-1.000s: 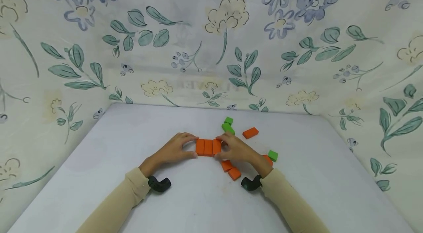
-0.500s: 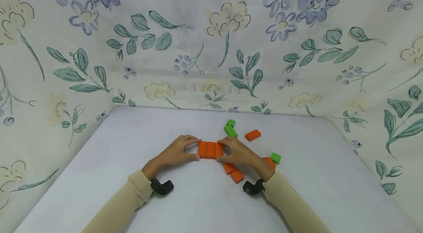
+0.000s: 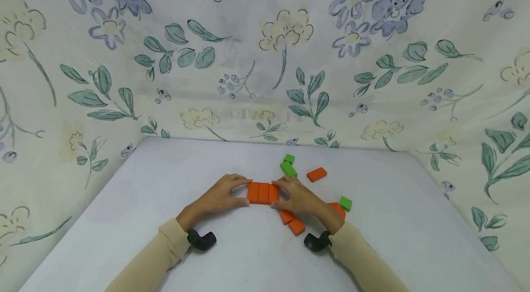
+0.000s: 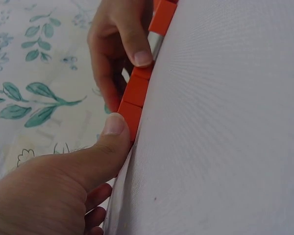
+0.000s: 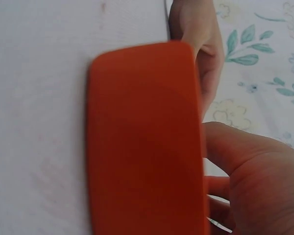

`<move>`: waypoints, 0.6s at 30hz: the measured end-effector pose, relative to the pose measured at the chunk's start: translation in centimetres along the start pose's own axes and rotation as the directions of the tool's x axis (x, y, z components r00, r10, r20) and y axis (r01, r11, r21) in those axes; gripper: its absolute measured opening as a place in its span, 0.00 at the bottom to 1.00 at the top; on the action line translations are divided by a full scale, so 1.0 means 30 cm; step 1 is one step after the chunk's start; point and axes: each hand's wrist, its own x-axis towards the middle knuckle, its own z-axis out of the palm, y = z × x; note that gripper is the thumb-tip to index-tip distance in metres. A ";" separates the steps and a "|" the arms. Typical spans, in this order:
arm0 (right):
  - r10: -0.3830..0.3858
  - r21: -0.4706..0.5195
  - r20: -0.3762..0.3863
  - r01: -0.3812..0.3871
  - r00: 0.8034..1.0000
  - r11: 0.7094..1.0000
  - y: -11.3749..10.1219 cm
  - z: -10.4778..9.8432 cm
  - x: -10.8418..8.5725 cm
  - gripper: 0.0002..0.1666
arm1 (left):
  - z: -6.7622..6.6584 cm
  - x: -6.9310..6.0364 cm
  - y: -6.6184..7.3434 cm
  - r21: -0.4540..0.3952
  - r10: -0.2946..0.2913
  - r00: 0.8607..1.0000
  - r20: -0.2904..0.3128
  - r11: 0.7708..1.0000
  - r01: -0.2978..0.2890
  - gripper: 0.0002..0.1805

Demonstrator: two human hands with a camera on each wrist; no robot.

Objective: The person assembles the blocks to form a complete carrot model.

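Observation:
Three orange blocks [image 3: 263,193] lie side by side in a row on the white table. At the row's left end, my left hand [image 3: 217,196] pinches the outer block between thumb and fingers, the thumb at its near corner. My right hand [image 3: 299,196] grips the right end block the same way, partly covering it. From the left wrist, the left thumb [image 4: 113,125] presses the end of the orange row [image 4: 136,90], with the right hand [image 4: 120,36] beyond. A large orange block [image 5: 147,142] hides much of the right wrist view.
Two green blocks [image 3: 288,169] and an orange block [image 3: 316,174] lie behind the right hand. Two orange blocks [image 3: 296,226] sit in front of it. Near the right wrist are a green block [image 3: 345,203] and a partly hidden orange piece [image 3: 338,209]. Patterned cloth [image 3: 265,76] stands behind the table.
The head view has shifted slightly. A thin gap beside the right end block has narrowed; both hands keep nearly the same places around the row.

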 end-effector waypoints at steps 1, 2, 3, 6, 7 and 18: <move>-0.002 -0.001 -0.003 0.002 1.000 1.000 0.004 -0.001 -0.002 0.39 | 0.002 0.003 0.001 0.001 -0.003 1.000 0.002 1.000 0.003 0.36; 0.000 -0.002 -0.005 0.000 1.000 1.000 0.005 -0.002 -0.005 0.39 | 0.004 0.005 0.003 -0.001 -0.002 1.000 0.003 1.000 0.002 0.36; 0.002 -0.002 -0.006 -0.002 1.000 1.000 0.007 -0.003 -0.007 0.38 | 0.006 0.007 0.003 0.000 0.001 1.000 0.002 1.000 -0.001 0.36; -0.002 -0.002 -0.006 0.002 1.000 1.000 0.010 -0.005 -0.010 0.39 | 0.011 0.009 0.004 0.005 0.007 1.000 0.000 1.000 -0.007 0.36; -0.005 0.000 -0.004 0.005 1.000 1.000 0.010 -0.005 -0.009 0.39 | 0.010 0.008 0.005 0.005 0.010 1.000 -0.001 1.000 -0.010 0.36; -0.005 -0.014 0.001 0.005 1.000 1.000 0.002 -0.001 0.004 0.40 | 0.001 0.001 -0.002 0.011 0.020 0.999 -0.026 1.000 -0.020 0.36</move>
